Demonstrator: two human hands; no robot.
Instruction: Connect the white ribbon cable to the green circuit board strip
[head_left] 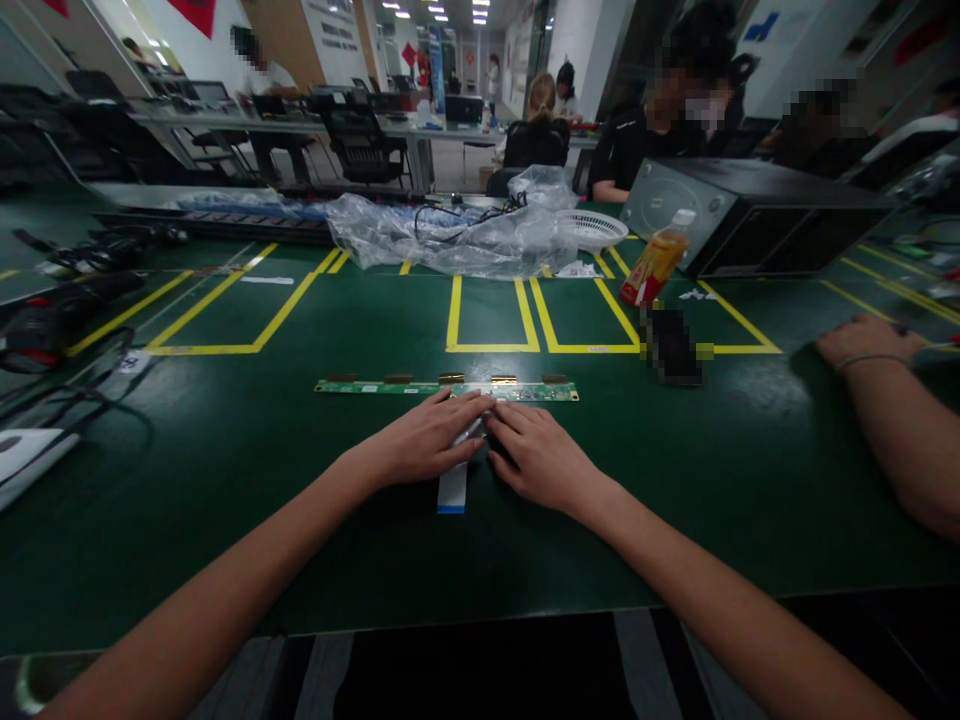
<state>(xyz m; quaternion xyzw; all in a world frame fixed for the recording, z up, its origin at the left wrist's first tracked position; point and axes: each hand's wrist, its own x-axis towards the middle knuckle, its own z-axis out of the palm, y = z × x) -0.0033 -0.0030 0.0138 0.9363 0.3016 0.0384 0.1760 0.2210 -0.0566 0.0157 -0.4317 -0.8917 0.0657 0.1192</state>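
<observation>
A long narrow green circuit board (375,387) lies flat on the green table mat (225,470), with small brown connectors along its far edge. A white flat ribbon cable (452,488) with a blue end runs from the board toward me. My left hand (427,440) rests on the cable, its fingertips pressed at the board's near edge. My right hand (536,455) lies beside it, its fingers bent down onto the cable's upper end where it meets the board. The joint between cable and board is hidden under my fingers.
Yellow tape boxes (491,347) mark the mat behind the board. Crumpled clear plastic (457,238), a white round grille (596,230), an orange drink bottle (656,265) and a black case (750,215) sit farther back. Another person's arm (889,400) rests at the right. Cables lie at the left.
</observation>
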